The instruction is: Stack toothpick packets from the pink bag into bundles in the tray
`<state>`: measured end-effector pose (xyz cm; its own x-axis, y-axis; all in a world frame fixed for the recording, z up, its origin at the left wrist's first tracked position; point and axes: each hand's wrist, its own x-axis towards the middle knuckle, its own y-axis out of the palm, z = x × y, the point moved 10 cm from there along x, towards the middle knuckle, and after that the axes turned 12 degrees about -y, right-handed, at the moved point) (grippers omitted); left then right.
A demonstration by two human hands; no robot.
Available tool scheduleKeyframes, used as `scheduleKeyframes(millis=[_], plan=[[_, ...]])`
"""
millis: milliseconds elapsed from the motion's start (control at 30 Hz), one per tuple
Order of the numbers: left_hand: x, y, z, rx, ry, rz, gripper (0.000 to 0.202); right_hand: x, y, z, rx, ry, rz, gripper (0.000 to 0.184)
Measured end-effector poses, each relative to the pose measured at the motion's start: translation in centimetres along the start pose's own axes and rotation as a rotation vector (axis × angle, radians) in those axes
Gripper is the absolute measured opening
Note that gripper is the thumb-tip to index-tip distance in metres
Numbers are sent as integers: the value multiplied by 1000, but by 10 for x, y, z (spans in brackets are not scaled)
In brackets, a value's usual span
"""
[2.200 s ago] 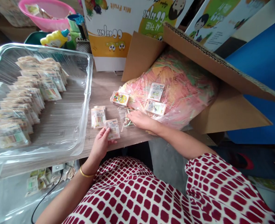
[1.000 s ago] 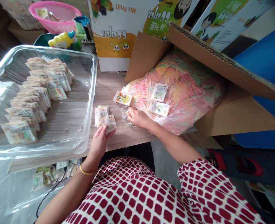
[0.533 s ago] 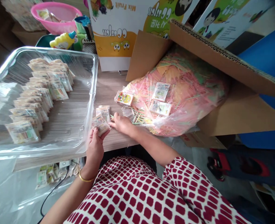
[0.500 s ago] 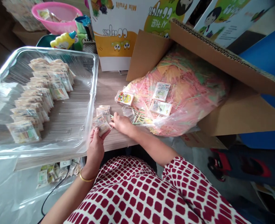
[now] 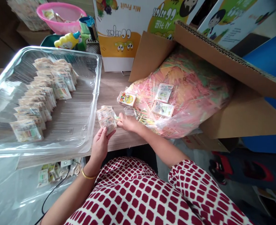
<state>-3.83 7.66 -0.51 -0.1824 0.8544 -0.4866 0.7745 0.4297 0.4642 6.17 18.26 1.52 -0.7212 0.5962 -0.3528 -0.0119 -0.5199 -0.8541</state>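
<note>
My left hand [image 5: 100, 145] holds a small stack of printed paper sachets [image 5: 107, 119] up just off the wood-grain table [image 5: 115, 84]. My right hand [image 5: 127, 122] sits right next to that stack, its fingertips pinching a few thin coloured sticks. Loose toothpicks [image 5: 140, 115] lie beside it at the foot of a clear bag packed with pink, yellow and green toothpicks [image 5: 189, 93]. Several single packets rest on the bag, including a colourful one [image 5: 126, 98] at its near edge.
A clear plastic tray [image 5: 97, 81] with rows of sachets [image 5: 46, 93] stands to the left. An open cardboard box [image 5: 236, 115] holds the bag. Printed cartons [image 5: 119, 40], a pink basket [image 5: 58, 18] and a yellow bottle [image 5: 67, 40] stand behind. More sachets [image 5: 42, 178] lie below the table edge.
My left hand has lifted the sachets from the table and gathered them into one stack. My right hand has moved left from the bag, closer to the stack, with sticks at its fingertips.
</note>
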Motion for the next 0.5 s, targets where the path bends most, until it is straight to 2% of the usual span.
scheduleKeyframes(millis=[233, 367, 500], plan=[[19, 2, 11, 76, -40, -4, 28, -8, 1, 8, -13, 10, -71, 32], [19, 1, 9, 111, -14, -33, 27, -8, 2, 3, 129, 24, -145, 35], [17, -3, 7, 89, -41, -32, 31, -8, 4, -9, 231, 25, -134, 30]])
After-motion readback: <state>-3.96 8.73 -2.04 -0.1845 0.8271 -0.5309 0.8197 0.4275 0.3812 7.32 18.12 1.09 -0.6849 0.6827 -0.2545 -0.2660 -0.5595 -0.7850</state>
